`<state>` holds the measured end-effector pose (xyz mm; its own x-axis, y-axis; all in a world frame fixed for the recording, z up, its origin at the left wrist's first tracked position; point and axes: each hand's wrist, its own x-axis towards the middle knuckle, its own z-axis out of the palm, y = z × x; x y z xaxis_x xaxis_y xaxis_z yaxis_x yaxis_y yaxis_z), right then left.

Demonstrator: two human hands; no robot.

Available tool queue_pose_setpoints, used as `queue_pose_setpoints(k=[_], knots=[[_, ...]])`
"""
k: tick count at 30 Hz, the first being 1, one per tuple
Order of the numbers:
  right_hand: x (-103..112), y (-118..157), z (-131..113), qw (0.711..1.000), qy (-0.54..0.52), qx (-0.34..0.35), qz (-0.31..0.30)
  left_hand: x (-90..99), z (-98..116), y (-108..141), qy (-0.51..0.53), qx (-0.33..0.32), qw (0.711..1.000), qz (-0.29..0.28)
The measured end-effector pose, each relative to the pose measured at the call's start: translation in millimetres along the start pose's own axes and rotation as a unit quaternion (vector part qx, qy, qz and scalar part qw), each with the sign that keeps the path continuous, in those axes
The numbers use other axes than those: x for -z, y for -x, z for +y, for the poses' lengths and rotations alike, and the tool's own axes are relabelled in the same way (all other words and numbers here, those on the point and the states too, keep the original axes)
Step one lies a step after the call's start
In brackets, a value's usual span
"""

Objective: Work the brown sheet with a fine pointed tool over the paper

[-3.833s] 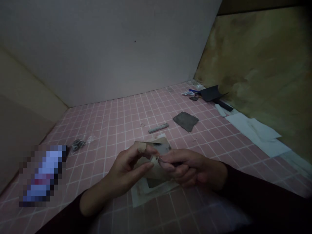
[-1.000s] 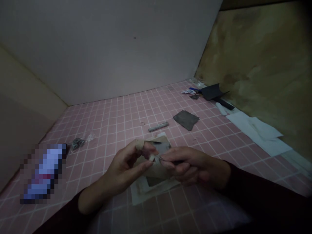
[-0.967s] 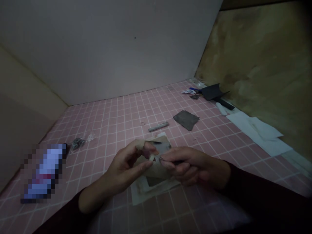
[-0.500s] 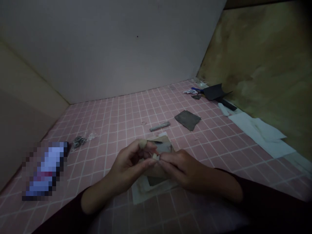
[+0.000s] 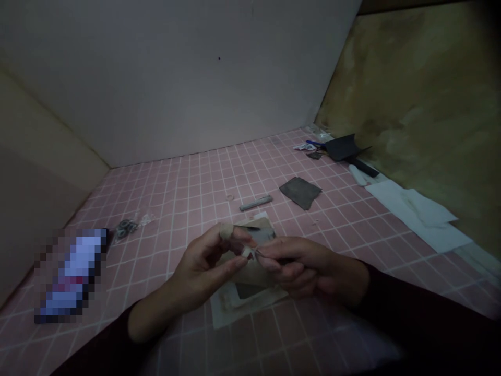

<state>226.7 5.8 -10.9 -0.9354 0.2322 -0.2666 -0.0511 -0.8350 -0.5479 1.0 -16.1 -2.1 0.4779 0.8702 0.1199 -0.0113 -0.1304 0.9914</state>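
Note:
My left hand has a tan wrap round its index finger. Its thumb and fingertips close on a small pale piece, whose kind I cannot make out. Against that piece, my right hand pinches thumb and index finger together; what lies between them is too small and dark to name. Both hands hover over a stack of paper sheets with a dark grey patch near its front. A dark thin strip shows just behind my left fingers.
Beyond the hands lie a grey rod, a thin ring and a dark grey sheet. White paper and a black folded piece line the right wall. At left are a bag of small metal parts and a blurred-out screen.
My right hand has turned, so its curled lower fingers now show, and its wrist has shifted slightly up and left. The left hand stays nearly in place, still with the small pale piece.

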Motion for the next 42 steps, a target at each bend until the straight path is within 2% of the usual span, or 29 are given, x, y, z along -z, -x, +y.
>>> queue_pose_setpoints(k=[2, 5, 8, 10, 11, 12, 13, 15, 16, 17, 18, 19, 20, 21, 24, 25, 26, 27, 29, 31, 33, 35, 37, 40, 41, 42], knots=[[1, 0, -1, 0.999, -0.038, -0.013, -0.031, 0.3, 0, 0, -0.002, -0.01, 1.0, -0.012], [-3, 1, 2, 1.0, -0.013, -0.002, -0.017, 0.3, 1, 0, -0.013, -0.011, 1.0, -0.014], [-11, 2, 5, 0.996, 0.076, 0.027, 0.041, -0.8, 3, 1, -0.02, -0.012, 1.0, -0.004], [-14, 1, 9, 0.977, 0.186, 0.071, 0.08, -2.3, 4, 2, -0.016, -0.012, 1.0, 0.003], [-15, 0, 11, 0.95, 0.27, 0.111, 0.108, -3.1, 5, 2, -0.013, -0.008, 1.0, 0.007], [-15, -1, 13, 0.905, 0.367, 0.162, 0.141, -4.0, 5, 1, -0.007, 0.0, 1.0, 0.011], [-15, -2, 15, 0.84, 0.465, 0.216, 0.176, -4.8, 5, 1, 0.003, 0.01, 1.0, 0.017], [-13, -5, 20, 0.69, 0.62, 0.296, 0.229, -6.1, 4, -1, 0.026, 0.033, 0.999, 0.031], [-12, -6, 22, 0.632, 0.665, 0.317, 0.241, -6.5, 3, -2, 0.035, 0.044, 0.998, 0.038], [-12, -7, 23, 0.6, 0.688, 0.327, 0.245, -6.8, 2, -3, 0.042, 0.052, 0.997, 0.043], [-11, -7, 24, 0.593, 0.692, 0.33, 0.246, -6.9, 2, -4, 0.045, 0.057, 0.996, 0.047], [-12, -7, 23, 0.609, 0.679, 0.327, 0.248, -6.8, 1, -4, 0.045, 0.059, 0.996, 0.047], [-12, -7, 22, 0.645, 0.649, 0.319, 0.247, -6.6, 1, -5, 0.044, 0.056, 0.996, 0.045], [-13, -6, 20, 0.698, 0.603, 0.303, 0.242, -6.3, 2, -5, 0.042, 0.05, 0.997, 0.041], [-14, -3, 13, 0.894, 0.364, 0.192, 0.178, -4.5, 3, -3, 0.029, 0.03, 0.999, 0.022], [-14, -2, 11, 0.94, 0.27, 0.147, 0.15, -3.7, 3, -2, 0.025, 0.024, 0.999, 0.018], [-12, -1, 9, 0.97, 0.183, 0.105, 0.122, -3.0, 2, -1, 0.019, 0.018, 1.0, 0.016], [-11, -1, 7, 0.987, 0.111, 0.071, 0.096, -2.4, 2, 0, 0.012, 0.012, 1.0, 0.015], [-5, -1, 5, 0.999, 0.013, 0.027, 0.044, -1.5, 1, 2, 0.0, -0.005, 1.0, 0.01], [0, -2, 4, 0.999, -0.048, -0.002, -0.016, -1.2, 0, 3, -0.007, -0.01, 1.0, -0.001], [5, -3, 4, 0.995, -0.079, -0.019, -0.063, -1.2, 1, 3, -0.005, -0.011, 1.0, -0.014], [6, -3, 5, 0.994, -0.076, -0.019, -0.081, -1.0, 2, 2, -0.005, -0.014, 1.0, -0.021], [3, -3, 7, 0.997, -0.036, 0.0, -0.065, -0.6, 2, 3, -0.016, -0.019, 0.999, -0.021], [-4, -2, 10, 0.994, 0.094, 0.046, 0.01, -1.0, 3, 3, -0.028, -0.021, 0.999, -0.011], [-6, -3, 11, 0.982, 0.169, 0.072, 0.045, -1.7, 3, 2, -0.027, -0.018, 0.999, -0.005], [-7, -3, 13, 0.954, 0.264, 0.112, 0.089, -2.7, 3, 2, -0.021, -0.013, 1.0, 0.004]])
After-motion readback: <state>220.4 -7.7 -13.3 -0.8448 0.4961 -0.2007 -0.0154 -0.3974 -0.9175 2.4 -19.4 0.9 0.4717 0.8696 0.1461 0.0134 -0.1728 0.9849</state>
